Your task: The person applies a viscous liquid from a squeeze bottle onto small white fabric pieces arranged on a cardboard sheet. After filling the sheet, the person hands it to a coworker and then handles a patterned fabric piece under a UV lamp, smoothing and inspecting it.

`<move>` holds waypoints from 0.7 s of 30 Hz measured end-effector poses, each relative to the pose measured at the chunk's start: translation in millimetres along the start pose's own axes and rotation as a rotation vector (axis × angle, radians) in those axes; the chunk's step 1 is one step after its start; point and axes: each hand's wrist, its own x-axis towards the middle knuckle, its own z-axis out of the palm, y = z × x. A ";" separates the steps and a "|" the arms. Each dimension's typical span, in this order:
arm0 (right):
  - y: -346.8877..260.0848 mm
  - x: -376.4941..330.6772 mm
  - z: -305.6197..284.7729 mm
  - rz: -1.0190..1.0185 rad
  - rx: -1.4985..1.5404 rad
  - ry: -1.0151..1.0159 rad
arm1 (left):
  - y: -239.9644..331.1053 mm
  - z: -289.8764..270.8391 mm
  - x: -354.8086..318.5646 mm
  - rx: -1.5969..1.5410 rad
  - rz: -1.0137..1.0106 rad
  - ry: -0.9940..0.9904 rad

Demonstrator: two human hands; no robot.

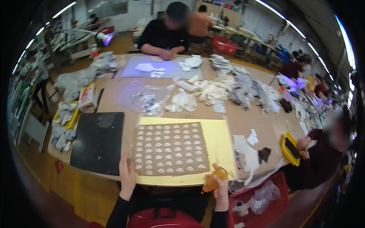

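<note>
Head view: right hand [220,186] has its grip closed around an orange bottle [213,179] at the desk [247,125] edge. Left hand [127,174] rests flat, grip open, on the brown sheet [171,149] of small white pieces.

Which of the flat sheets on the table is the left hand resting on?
The brown sheet covered with rows of small white pieces; the left hand presses its near-left corner. The black sheet and yellow sheet go untouched.

A small orange squeeze bottle [214,179] is gripped, tilted nozzle-down; a brown sheet [171,149] dotted with white pieces is pressed flat, just beside that grip.
</note>
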 end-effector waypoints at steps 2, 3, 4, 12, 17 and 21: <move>-27.9 -1.9 -4.1 0.005 -0.014 -0.023 | 13.2 13.0 -12.7 0.021 -0.039 0.146; 11.4 20.0 23.2 -0.095 0.117 -0.032 | -6.2 0.7 47.6 0.123 0.160 0.153; 9.8 16.2 15.3 -0.042 0.126 -0.053 | -9.9 4.9 33.7 0.198 0.160 0.116; 6.6 0.8 5.6 0.050 -0.014 -0.100 | -17.4 12.0 23.6 -0.817 -0.172 0.097; 7.0 4.5 4.9 0.061 0.062 -0.117 | -35.4 -4.2 67.1 -1.307 -0.436 -0.208; 8.7 -4.5 -1.6 0.048 0.105 -0.132 | -21.0 5.6 81.1 -1.421 -0.525 -0.401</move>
